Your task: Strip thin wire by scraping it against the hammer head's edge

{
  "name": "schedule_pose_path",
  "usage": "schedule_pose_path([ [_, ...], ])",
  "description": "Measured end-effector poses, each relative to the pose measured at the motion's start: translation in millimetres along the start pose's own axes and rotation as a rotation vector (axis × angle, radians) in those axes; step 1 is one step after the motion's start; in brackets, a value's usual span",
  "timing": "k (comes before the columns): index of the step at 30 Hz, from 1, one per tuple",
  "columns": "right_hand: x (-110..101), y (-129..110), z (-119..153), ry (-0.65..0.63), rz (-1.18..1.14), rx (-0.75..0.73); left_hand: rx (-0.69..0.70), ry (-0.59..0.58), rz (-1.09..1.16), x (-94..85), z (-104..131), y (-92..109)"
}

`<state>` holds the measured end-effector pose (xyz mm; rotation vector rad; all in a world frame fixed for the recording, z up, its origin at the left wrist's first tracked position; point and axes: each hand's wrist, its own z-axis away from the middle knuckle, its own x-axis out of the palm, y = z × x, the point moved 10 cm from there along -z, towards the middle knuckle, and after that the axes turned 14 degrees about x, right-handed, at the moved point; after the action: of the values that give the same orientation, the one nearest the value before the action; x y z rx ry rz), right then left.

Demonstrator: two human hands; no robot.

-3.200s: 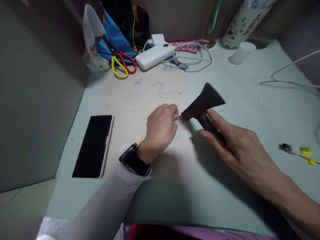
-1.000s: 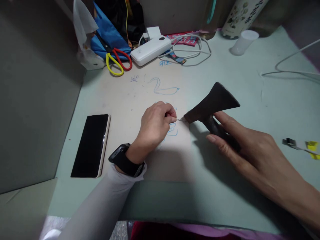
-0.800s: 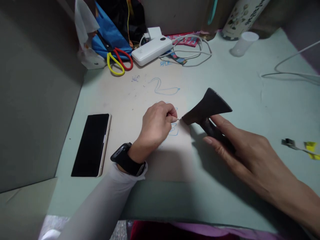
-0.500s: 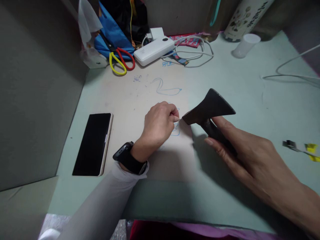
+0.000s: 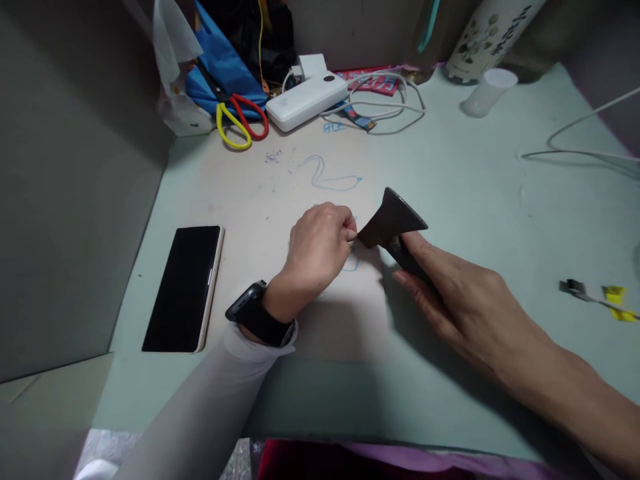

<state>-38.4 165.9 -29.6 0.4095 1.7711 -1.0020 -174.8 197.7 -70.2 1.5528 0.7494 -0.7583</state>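
Hatchet (image 5: 393,217) sat by the right edge of the marked sheet (image 5: 270,200), wide edge up and right, narrow end at the fingertips of the left hand (image 5: 320,243). Right hand (image 5: 460,287) gripped the dark handle (image 5: 407,259) close under the head. Left hand's thumb and fingers were pinched together; couldn't tell what was between them. Main risk, I'd say: a nipped fingertip, narrow end and thumb being touching or nearly. Second: head could twist, given the loose-looking grip, and gouge sheet or desk (image 5: 480,180). Phone (image 5: 183,290) lay well left, probably safe.
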Motion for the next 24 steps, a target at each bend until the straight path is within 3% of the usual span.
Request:
schedule_pose_path([
  [12, -19.4, 33.9, 2.6, 0.002, -0.019, 0.241, 0.067, -0.001, -0.059, 2.5, 3.4, 2.8],
  [24, -21.2, 31.0, 3.2, 0.02, -0.014, 0.235, 0.07, -0.004, -0.016, 0.4, 8.3, 7.3],
])
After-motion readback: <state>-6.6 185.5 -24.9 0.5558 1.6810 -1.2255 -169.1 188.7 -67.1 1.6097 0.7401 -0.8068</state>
